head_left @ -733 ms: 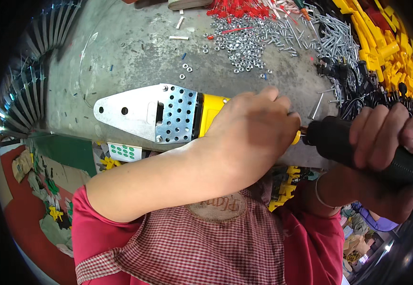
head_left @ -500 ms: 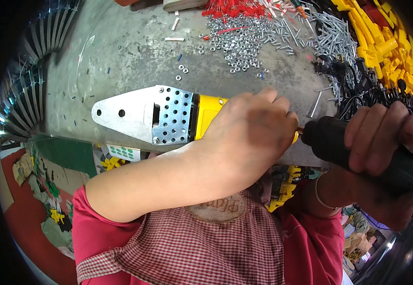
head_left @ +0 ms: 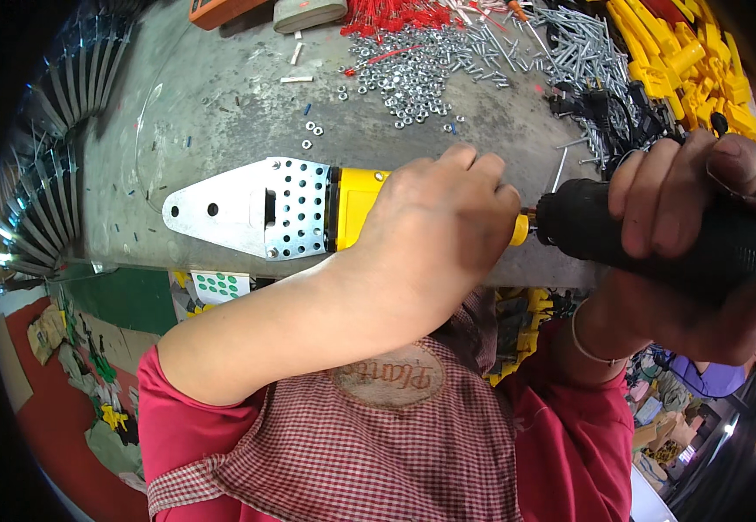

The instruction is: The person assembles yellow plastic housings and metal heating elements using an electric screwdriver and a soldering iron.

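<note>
My left hand (head_left: 447, 217) is closed around a yellow plastic handle (head_left: 357, 200), hiding most of it. From the handle's left end a tapered silver metal plate (head_left: 237, 235) with two round holes points leftward. A perforated metal bracket (head_left: 301, 209) joins plate and handle, with a black collar beside the yellow part. In my right hand (head_left: 669, 200) is a dark power screwdriver (head_left: 582, 222), held level with its nose toward the left. Its bit meets, or nearly meets, the handle's yellow right end; the exact contact is too small to tell.
Loose nuts (head_left: 413, 87) lie beyond the handle, with screws (head_left: 587, 48), red parts (head_left: 395, 13) and black power cords (head_left: 613, 117) around them. Yellow plastic shells (head_left: 674, 56) are heaped at far right. Metal plates (head_left: 60, 174) line the left edge. An orange object (head_left: 225, 10) sits at the back.
The handle with its plate, both hands and the power screwdriver appear slightly further left; the bench items shift the same way, so the view has moved. The screwdriver also sits slightly higher. Both grips stay closed.
</note>
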{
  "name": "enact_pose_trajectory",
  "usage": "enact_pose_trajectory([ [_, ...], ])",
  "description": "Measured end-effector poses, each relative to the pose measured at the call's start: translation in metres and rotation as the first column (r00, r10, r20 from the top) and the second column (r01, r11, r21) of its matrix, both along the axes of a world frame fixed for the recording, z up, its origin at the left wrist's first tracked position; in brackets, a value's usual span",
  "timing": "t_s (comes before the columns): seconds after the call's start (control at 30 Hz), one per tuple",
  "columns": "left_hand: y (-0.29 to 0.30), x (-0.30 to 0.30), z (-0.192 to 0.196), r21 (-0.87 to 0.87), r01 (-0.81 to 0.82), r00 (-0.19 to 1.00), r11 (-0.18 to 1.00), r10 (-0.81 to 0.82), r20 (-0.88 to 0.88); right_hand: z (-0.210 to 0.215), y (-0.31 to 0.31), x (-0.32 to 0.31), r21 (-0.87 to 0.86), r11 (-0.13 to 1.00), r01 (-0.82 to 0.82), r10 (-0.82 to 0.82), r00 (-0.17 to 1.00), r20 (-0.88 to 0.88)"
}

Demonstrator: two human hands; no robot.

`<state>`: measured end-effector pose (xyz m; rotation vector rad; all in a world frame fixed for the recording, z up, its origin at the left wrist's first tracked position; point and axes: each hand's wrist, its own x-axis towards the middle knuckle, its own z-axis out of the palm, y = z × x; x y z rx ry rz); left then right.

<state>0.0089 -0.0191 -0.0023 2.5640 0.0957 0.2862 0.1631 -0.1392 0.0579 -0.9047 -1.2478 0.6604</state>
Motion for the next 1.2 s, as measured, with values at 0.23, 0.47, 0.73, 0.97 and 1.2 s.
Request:
enact_pose_trajectory([
  [0.23,0.0,-0.002,0.0,-0.004,0.019,0.997,1.0,-0.019,0.076,0.0,-0.001,-0.004,0.035,0.999,-0.002,0.002,1.0,0.013],
  [0.47,-0.003,-0.004,0.001,0.116,0.02,0.999,0.993,-0.025,0.042,0.012,-0.022,-0.011,0.038,0.994,0.099,-0.098,0.995,-0.023],
  [0.73,0.004,-0.004,0.006,0.152,0.064,0.996,0.986,-0.072,0.052,0.014,-0.072,0.006,0.003,0.846,0.533,-0.511,0.814,-0.275],
  [0.97,-0.001,0.0,0.011,0.159,0.101,0.995,0.982,-0.098,-0.021,-0.011,-0.111,0.03,-0.109,0.313,0.943,-0.907,0.263,-0.329],
  [1.2,-0.003,0.002,0.015,0.186,0.089,0.991,0.978,-0.069,-0.113,-0.078,-0.157,0.07,0.036,0.004,0.999,-0.931,-0.01,0.365],
])
